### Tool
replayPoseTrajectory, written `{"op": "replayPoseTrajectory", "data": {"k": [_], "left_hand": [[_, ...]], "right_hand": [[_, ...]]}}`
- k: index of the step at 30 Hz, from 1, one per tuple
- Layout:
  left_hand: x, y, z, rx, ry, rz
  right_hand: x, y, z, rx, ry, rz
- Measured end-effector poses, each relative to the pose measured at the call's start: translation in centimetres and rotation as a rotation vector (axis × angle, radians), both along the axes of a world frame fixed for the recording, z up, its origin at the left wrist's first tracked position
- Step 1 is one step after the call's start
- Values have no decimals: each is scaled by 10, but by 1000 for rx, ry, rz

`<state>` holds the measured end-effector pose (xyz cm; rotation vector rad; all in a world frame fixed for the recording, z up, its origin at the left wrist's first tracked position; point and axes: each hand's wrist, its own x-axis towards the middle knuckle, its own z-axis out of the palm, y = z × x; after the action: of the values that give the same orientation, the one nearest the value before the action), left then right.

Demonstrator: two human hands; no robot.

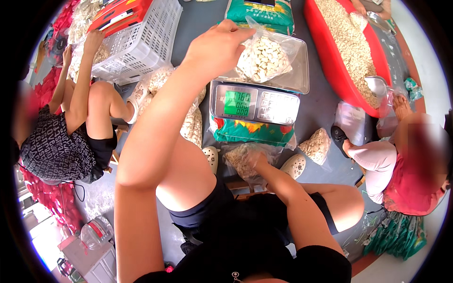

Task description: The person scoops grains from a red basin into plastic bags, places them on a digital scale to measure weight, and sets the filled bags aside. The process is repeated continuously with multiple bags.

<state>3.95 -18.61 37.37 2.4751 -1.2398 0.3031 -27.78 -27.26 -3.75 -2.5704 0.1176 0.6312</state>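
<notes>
My left hand (221, 47) is at the left edge of a clear plastic bag of pale, bean-like pieces (267, 58), its fingers closed on the film near the bag's top. The bag rests on the steel pan (299, 72) of a digital scale (254, 104) with a lit green display. Under the scale lies a green printed sack (253, 133). My right hand (257, 161), blurred, is at another clear bag of pale pieces (240, 159) on the floor between my feet; its fingers are unclear.
A red tub (325, 67) of pale pieces holds a metal scoop (377, 86) at right. A filled bag (316, 145) lies by my right shoe. More filled bags (193, 123) and a white plastic crate (141, 42) stand left. People sit at both sides; another person's hands show top right.
</notes>
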Motion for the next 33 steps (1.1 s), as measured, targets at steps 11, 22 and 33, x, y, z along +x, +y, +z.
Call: {"op": "replayPoseTrajectory", "data": {"k": [11,22,33], "left_hand": [[10,-24,-6,321,223,57],[20,-6,-12,257,273,40],[17,13,-7,-25,180,54]], "right_hand": [[70,-35,197,7,911,474],[227,-79,461,-198,-290,126],[298,-75,430,-653,-480,31]]}}
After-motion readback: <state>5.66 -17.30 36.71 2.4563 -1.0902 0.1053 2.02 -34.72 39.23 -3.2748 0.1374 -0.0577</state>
